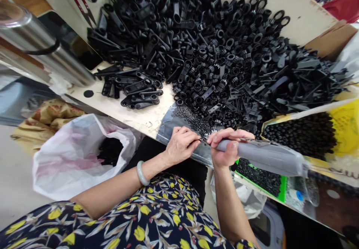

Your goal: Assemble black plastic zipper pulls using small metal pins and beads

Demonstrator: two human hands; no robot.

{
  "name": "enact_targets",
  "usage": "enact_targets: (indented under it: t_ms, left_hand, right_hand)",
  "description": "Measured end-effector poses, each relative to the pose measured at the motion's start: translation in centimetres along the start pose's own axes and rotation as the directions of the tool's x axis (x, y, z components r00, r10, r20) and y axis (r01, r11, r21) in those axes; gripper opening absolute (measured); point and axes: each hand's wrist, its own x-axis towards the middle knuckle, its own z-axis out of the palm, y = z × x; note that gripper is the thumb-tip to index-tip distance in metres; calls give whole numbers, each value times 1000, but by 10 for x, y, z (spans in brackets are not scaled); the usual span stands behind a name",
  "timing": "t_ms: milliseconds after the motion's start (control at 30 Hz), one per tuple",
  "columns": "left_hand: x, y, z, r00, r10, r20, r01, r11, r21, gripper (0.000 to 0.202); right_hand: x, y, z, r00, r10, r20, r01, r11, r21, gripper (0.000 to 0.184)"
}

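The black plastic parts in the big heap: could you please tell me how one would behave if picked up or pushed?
The black plastic parts are probably light for their size, as they lie loosely heaped. Their flat arms look stiff, staying straight in the pile. Their ring ends might let one roll slightly.

Blouse (117, 219) was navy, printed with yellow flowers and pale leaves. Bangle (142, 173) was pale green, tool (266, 157) grey, plastic parts (213, 46) black. Bag (56, 170) was white with pink patches; cloth (47, 121) was tan, mottled ochre.
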Motion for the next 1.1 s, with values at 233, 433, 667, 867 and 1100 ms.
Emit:
enact_targets:
  t_ms: [233,433,667,867,1100]
  left_hand:
    - [-2,-2,2,1000,-9,20,9,1000,0,13]
    - [-2,-3,2,999,25,24,-26,999,28,14]
    - [1,2,-2,999,33,27,-35,998,59,15]
    - [2,4,-2,999,39,19,-40,997,62,13]
    - [1,-2,-2,999,35,34,-37,998,50,17]
  right_hand:
    - [-4,3,-2,998,-22,64,23,1000,-9,23]
    - [-8,8,-1,997,-19,79,18,1000,10,20]
    - [-8,11,0,995,11,102,-9,1000,-14,22]
    - [-8,12,-1,998,-1,61,2,1000,-15,20]
    - [-14,24,-6,994,25,104,-23,999,-25,19]
